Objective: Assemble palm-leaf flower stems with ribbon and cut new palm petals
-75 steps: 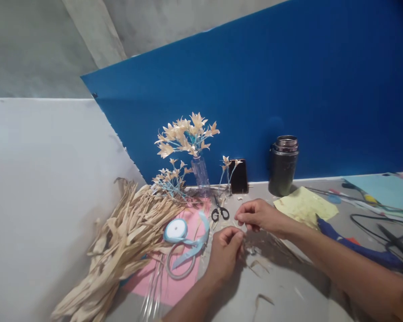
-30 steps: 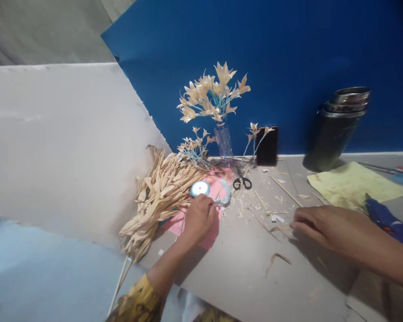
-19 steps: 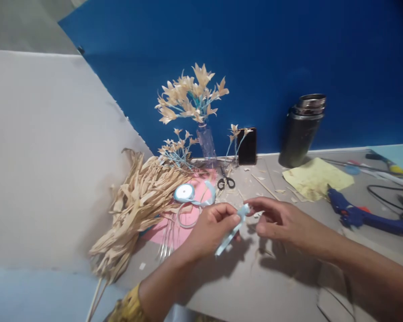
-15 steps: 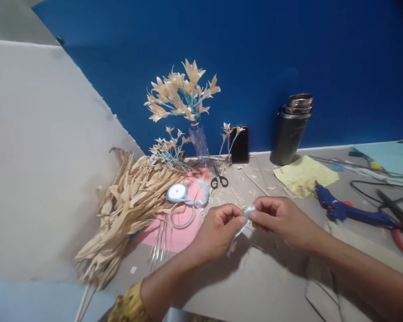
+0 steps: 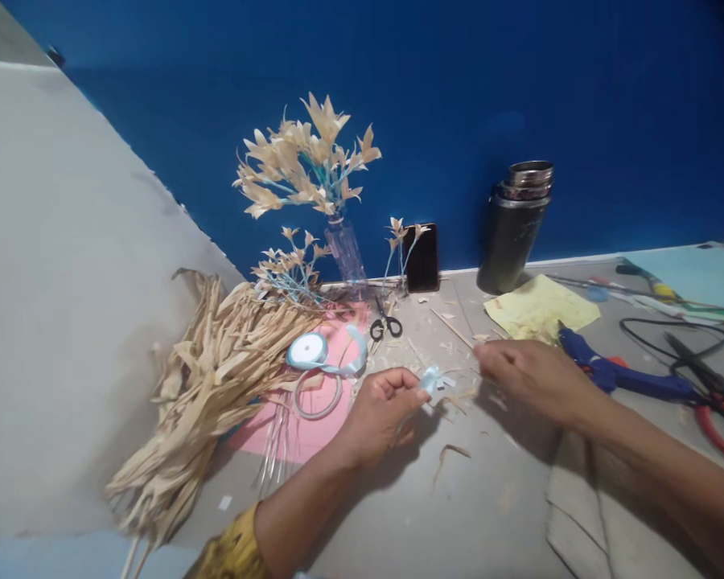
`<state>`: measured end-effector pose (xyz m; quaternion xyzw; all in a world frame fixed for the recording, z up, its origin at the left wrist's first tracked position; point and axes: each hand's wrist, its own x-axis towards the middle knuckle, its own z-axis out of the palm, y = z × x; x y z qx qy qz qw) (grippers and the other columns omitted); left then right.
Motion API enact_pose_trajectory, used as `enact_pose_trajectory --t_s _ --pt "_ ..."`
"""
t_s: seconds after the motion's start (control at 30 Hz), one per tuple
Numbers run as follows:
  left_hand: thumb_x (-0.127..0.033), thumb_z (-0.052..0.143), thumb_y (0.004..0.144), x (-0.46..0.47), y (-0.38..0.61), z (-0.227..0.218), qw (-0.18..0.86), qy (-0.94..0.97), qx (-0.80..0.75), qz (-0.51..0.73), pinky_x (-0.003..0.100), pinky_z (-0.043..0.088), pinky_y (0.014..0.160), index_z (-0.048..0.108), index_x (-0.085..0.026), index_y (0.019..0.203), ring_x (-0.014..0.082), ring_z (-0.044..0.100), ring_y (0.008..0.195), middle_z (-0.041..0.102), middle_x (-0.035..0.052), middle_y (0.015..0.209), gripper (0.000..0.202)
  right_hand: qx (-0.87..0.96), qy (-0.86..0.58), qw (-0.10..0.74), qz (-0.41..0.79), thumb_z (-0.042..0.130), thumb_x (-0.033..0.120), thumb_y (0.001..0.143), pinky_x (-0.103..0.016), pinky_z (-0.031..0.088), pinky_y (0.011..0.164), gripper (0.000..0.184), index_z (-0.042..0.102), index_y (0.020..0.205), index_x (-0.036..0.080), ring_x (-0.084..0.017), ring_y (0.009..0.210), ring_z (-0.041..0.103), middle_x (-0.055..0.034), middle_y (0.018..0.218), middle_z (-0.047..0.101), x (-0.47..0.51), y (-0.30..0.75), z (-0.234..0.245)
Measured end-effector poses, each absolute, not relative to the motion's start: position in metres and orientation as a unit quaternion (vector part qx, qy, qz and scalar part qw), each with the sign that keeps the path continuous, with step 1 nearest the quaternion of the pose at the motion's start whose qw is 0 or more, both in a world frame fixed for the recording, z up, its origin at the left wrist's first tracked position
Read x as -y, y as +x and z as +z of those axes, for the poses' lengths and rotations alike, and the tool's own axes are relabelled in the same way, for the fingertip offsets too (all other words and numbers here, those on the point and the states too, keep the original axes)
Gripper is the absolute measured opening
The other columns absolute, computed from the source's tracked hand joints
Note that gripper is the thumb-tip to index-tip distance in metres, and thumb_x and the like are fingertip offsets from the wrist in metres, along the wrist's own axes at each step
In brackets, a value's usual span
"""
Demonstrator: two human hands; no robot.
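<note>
My left hand is closed in a pinch on a short piece of light blue ribbon, held just above the grey table. My right hand hovers a little to the right of the ribbon, fingers loosely curled low over small husk scraps; whether it holds anything I cannot make out. A spool of light blue ribbon lies on a pink sheet left of my left hand. Small black scissors lie beyond it.
A heap of dried husk strips lies at left. A clear bottle with husk flowers, a phone and a dark flask stand by the blue wall. A yellow sheet, a blue glue gun and cables lie right.
My left hand went to the spool and came back with a piece of ribbon. Both hands pinched it together half a second ago; now my right hand has let go and moved right.
</note>
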<state>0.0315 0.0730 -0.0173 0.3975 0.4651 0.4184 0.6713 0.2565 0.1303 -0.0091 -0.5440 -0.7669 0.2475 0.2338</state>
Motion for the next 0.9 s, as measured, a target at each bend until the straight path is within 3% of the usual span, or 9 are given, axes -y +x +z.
enact_pose_trajectory --t_s 0.1,0.2,0.33,0.4,0.5,0.7,0.8,0.9 --pt "-0.047 0.081 0.067 -0.073 0.031 -0.02 0.668 0.397 -0.462 0.427 0.019 0.027 0.034 0.054 -0.018 0.069 0.0024 0.028 0.032 0.038 -0.0108 0.044 0.04 0.799 -0.542 0.246 0.088 0.056 0.052 0.085 -0.034 0.044 0.065 0.033 0.069 0.09 0.022 -0.032 0.094 0.064 -0.0106 0.102 0.072 -0.136 0.264 -0.013" --pt "-0.047 0.082 0.067 -0.073 0.033 -0.021 0.67 0.397 -0.461 0.425 0.018 0.027 0.034 0.054 -0.018 0.068 0.0025 0.028 0.032 0.038 -0.0104 0.044 0.041 0.778 -0.523 0.3 0.177 0.048 0.044 0.092 -0.034 0.045 0.068 0.035 0.068 0.075 0.021 -0.025 0.082 0.065 -0.0071 0.086 0.073 -0.132 0.261 -0.008" --pt "-0.048 0.081 0.068 -0.071 0.037 -0.023 0.676 0.401 -0.465 0.409 0.018 0.025 0.034 0.054 -0.018 0.068 0.003 0.029 0.032 0.038 -0.0103 0.044 0.041 0.727 -0.436 0.308 0.431 0.051 0.049 0.092 -0.029 0.047 0.066 0.034 0.071 0.098 0.022 -0.02 0.078 0.064 -0.0047 0.092 0.073 -0.116 0.246 -0.003" --pt "-0.049 0.081 0.068 -0.07 0.038 -0.024 0.674 0.408 -0.464 0.405 0.018 0.025 0.034 0.056 -0.017 0.069 0.0041 0.032 0.032 0.04 -0.0095 0.043 0.041 0.701 -0.42 0.286 0.501 0.06 0.048 0.086 -0.027 0.044 0.059 0.03 0.07 0.09 0.021 -0.017 0.067 0.06 -0.0017 0.078 0.069 -0.112 0.239 -0.005" --pt "-0.056 0.07 0.078 -0.069 0.038 -0.028 0.692 0.408 -0.44 0.402 0.02 0.028 0.037 0.061 -0.015 0.074 0.0054 0.033 0.031 0.04 -0.0081 0.038 0.042 0.684 -0.44 0.301 0.498 0.062 0.044 0.084 -0.026 0.039 0.056 0.028 0.064 0.07 0.02 -0.015 0.059 0.052 0.0017 0.062 0.059 -0.112 0.236 -0.009" --pt "-0.069 0.048 0.086 -0.073 0.033 -0.03 0.732 0.356 -0.419 0.402 0.023 0.034 0.038 0.066 -0.01 0.078 0.0077 0.04 0.029 0.053 -0.0014 0.044 0.062 0.681 -0.485 0.332 0.437 0.062 0.047 0.082 -0.025 0.036 0.053 0.031 0.064 0.065 0.021 -0.014 0.056 0.047 0.0022 0.059 0.056 -0.122 0.248 -0.002" --pt "-0.064 0.059 0.082 -0.073 0.032 -0.03 0.711 0.383 -0.435 0.398 0.021 0.031 0.036 0.064 -0.011 0.075 0.0065 0.042 0.031 0.057 -0.0004 0.047 0.054 0.684 -0.48 0.335 0.435 0.063 0.047 0.082 -0.025 0.037 0.054 0.031 0.065 0.067 0.02 -0.014 0.058 0.049 0.0017 0.06 0.057 -0.122 0.25 -0.002" --pt "-0.048 0.078 0.072 -0.071 0.03 -0.029 0.69 0.431 -0.455 0.362 0.018 0.03 0.035 0.059 -0.014 0.069 0.005 0.043 0.032 0.058 -0.0021 0.047 0.039 0.671 -0.478 0.352 0.445 0.066 0.048 0.08 -0.026 0.038 0.056 0.031 0.068 0.068 0.02 -0.015 0.06 0.051 0.0 0.064 0.061 -0.122 0.251 -0.005"
